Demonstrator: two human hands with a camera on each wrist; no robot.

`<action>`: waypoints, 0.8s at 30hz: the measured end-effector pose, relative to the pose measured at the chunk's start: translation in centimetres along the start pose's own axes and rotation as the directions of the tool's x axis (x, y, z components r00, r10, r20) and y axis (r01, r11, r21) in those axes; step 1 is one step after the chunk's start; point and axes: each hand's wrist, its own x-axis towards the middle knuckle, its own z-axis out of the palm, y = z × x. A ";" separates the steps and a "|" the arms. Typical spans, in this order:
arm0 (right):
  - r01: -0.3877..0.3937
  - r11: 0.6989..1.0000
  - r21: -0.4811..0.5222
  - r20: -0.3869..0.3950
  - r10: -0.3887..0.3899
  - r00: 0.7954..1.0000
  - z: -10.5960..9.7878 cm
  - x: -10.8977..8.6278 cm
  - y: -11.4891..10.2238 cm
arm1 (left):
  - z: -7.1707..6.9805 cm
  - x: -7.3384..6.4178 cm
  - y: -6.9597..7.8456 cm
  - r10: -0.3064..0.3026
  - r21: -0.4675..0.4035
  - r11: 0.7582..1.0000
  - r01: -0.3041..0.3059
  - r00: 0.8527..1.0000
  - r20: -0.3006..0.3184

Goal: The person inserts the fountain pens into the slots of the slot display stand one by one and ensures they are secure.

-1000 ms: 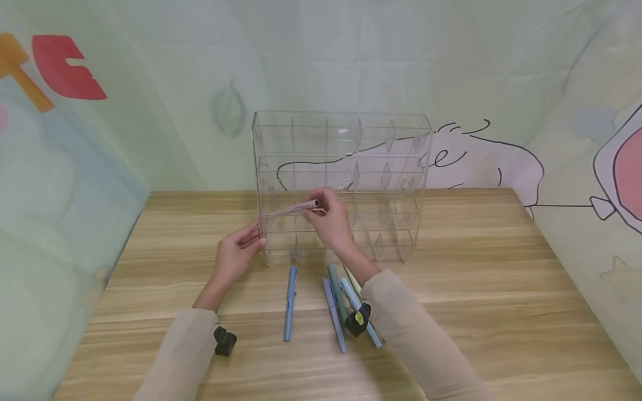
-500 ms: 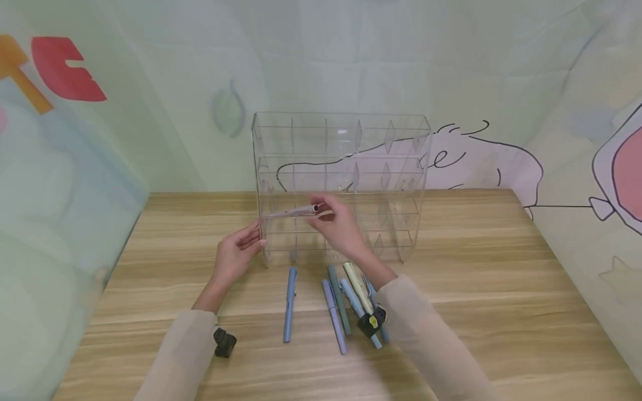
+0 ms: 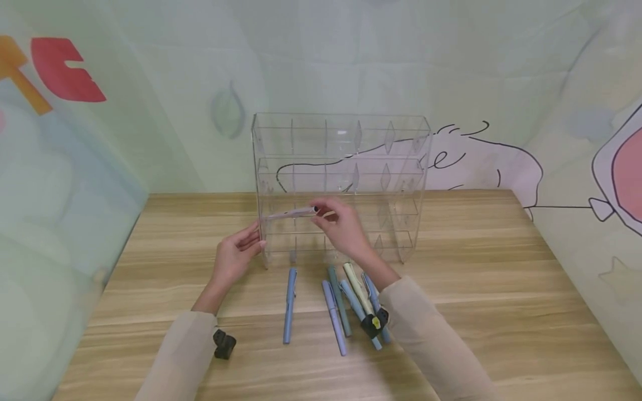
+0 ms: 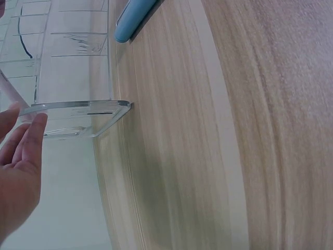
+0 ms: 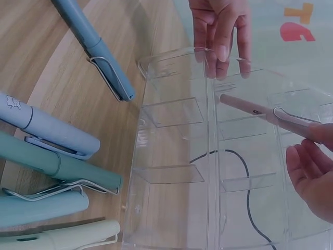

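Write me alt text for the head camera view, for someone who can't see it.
A person's right hand holds the end of a pale pinkish pen at a clear, compartmented rack while the left hand grips the rack's left edge. Six more pens, mostly blue or green, lie on the wooden table in front.

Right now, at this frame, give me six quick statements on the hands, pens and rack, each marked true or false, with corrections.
1. The right hand holds the pink pen near one end. True.
2. The left hand grips the rack at its side. True.
3. The rack lies flat on its back. False: it stands upright.
4. The leftmost pen lies on the table, apart from the other pens. True.
5. The pink pen lies on the table. False: it is held up at the rack.
6. The rack is opaque. False: it is clear.
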 end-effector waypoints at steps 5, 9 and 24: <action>-0.015 1.000 -0.005 -0.006 0.015 1.000 0.0 0.1 0.0 | 0.0 0.0 0.1 -0.009 0.005 1.000 0.009 1.000 -0.003; -0.045 0.999 -0.014 -0.010 0.045 0.999 0.0 0.2 0.1 | 0.1 0.1 0.1 -0.011 0.004 1.000 0.011 1.000 -0.008; -0.088 0.995 -0.035 -0.016 0.088 0.996 -0.2 0.2 -0.1 | 0.1 0.0 -0.1 -0.006 0.009 1.000 0.006 1.000 -0.015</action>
